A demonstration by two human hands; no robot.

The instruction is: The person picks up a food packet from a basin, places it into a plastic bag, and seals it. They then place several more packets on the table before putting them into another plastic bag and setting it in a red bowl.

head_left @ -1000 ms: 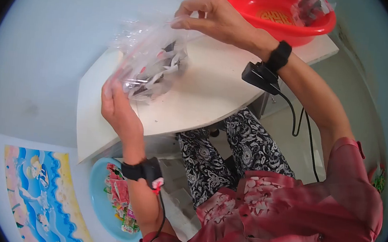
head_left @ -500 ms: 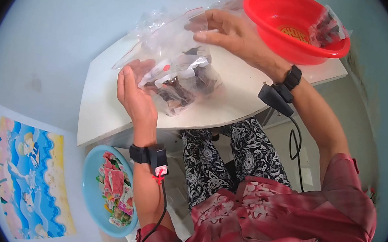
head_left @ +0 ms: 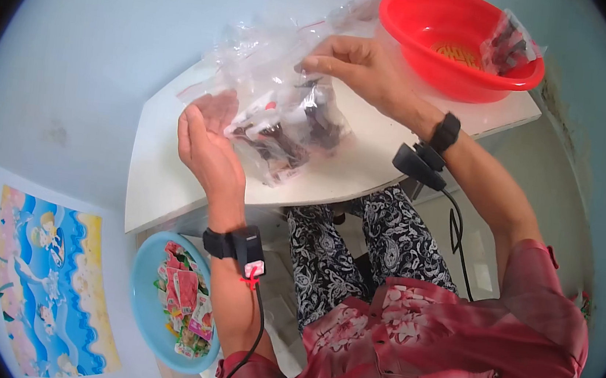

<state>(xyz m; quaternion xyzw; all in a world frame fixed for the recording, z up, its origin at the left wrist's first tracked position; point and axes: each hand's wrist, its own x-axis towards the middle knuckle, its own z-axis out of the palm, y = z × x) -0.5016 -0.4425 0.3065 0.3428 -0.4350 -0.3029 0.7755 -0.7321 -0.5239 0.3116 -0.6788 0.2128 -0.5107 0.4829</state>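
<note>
A clear zip bag (head_left: 276,131) with dark items and white-and-red labels inside lies on the white table near its front edge. At its upper right, my right hand (head_left: 356,69) pinches the plastic between thumb and fingers. My left hand (head_left: 211,146) is at the bag's left side, palm up and fingers stretched out, partly seen through the clear film. More crumpled clear plastic (head_left: 248,47) rises behind the bag against the wall.
A red basin (head_left: 441,71) at the table's back right holds a small clear packet (head_left: 510,48). Below the table (head_left: 153,173) at left stands a light blue basin (head_left: 145,320) with colourful packets (head_left: 182,287). A cartoon poster (head_left: 49,280) hangs on the left wall.
My right hand's fingers have come together on the plastic. My left hand has shifted slightly left, and the bag has settled a little to the right and lower.
</note>
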